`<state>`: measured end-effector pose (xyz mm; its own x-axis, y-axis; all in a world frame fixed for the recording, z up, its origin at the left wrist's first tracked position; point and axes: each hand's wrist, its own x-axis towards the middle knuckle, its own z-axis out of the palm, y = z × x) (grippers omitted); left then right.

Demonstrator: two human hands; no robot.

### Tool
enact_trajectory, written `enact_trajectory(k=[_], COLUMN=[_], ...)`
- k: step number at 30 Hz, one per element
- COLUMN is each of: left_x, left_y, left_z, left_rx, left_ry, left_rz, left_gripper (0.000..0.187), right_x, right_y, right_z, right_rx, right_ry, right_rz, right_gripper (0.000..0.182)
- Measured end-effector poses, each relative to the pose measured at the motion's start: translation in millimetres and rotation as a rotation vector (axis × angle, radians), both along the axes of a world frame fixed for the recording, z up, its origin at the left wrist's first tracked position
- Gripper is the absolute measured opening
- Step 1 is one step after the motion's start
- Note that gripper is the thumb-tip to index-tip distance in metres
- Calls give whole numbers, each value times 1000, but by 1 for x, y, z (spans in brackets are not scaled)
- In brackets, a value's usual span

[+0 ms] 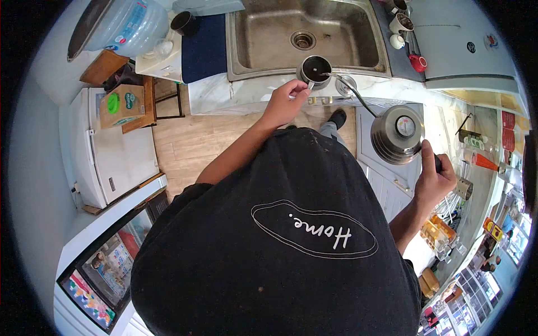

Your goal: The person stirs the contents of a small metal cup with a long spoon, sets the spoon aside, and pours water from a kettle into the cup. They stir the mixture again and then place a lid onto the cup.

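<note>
My left hand [287, 103] is closed on the handle of a metal cup [315, 73], which stands at the front rim of the steel sink [264, 75]. Dark liquid shows inside the cup. On the right, my right hand [435, 173] grips the dark handle of a steel gooseneck kettle [393, 139] with a round dial on its lid. Its long thin spout reaches left, and the tip is over the cup. A small clear glass [346, 85] stands just right of the cup, partly behind the spout.
A blue mat [205, 50] with a black cup [184, 23] lies left of the sink. Right of it are small cups and a red-handled item [417, 63]. A white fridge [120, 151] with a cardboard box [121, 106] stands at left, cabinets [392, 182] at right.
</note>
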<state>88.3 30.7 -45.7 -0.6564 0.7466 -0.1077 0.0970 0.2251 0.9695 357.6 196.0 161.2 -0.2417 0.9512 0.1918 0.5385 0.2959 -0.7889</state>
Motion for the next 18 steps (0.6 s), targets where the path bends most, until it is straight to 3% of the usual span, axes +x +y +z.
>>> enact_trajectory(k=[8,18], left_x=[1,3], left_y=[-2,0], left_z=[0,0], left_rx=[-16,-18], left_ry=[6,-30], left_rz=[7,14], left_gripper=[23,22], right_x=[-10,2], right_y=[3,8], right_z=[5,6], right_rx=[32,51], right_ry=[13,7], right_rz=[-34,-83], right_gripper=[44,39])
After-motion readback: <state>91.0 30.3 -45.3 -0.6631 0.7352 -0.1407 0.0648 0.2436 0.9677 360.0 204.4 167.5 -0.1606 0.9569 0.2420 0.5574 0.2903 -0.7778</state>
